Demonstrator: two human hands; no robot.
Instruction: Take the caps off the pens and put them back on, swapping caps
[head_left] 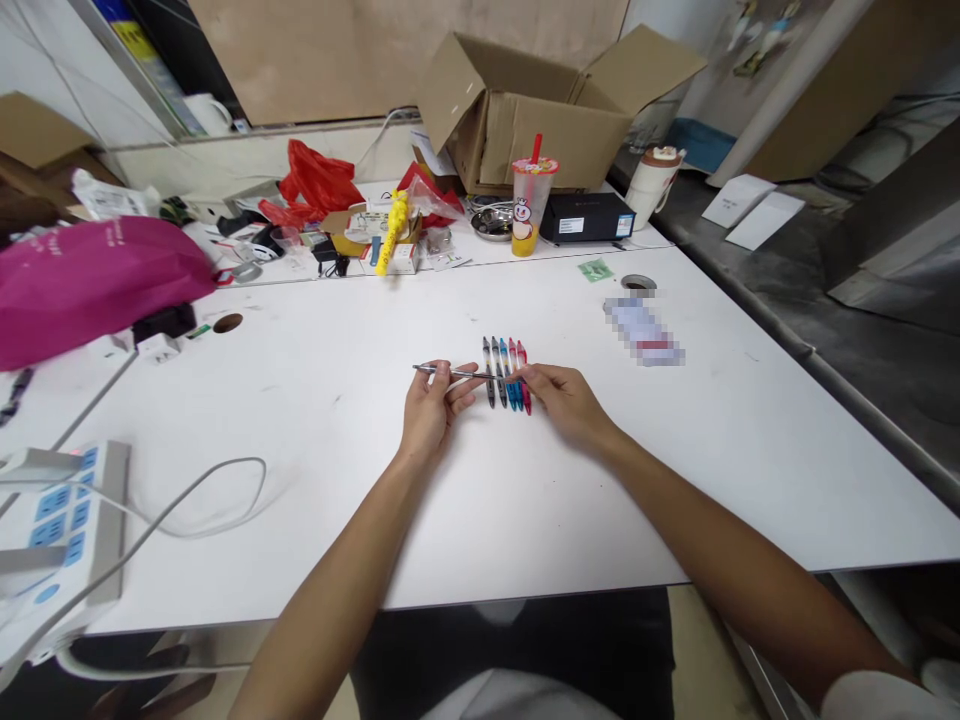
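A slim silver-and-dark pen (469,374) is held level above the white table, pinched between thumb and fingers of my left hand (431,410). My right hand (562,400) is closed in a pinch at the pen's right end; its fingertips meet the tip there, and any small part between them is too small to make out. Just beneath and behind the pen lies a neat row of click pens: black pens (490,385) on the left, blue pens (514,395) in the middle and pink-red pens (526,400) on the right, partly covered by the held pen and my right fingers.
A blurred phone-like item (645,330) and a tape roll (638,284) lie right. Behind stand a drink cup (532,205), a black box (586,218) and an open carton (547,130). A power strip (97,520) with a looping cable (225,465) sits left, near a magenta bag (97,280).
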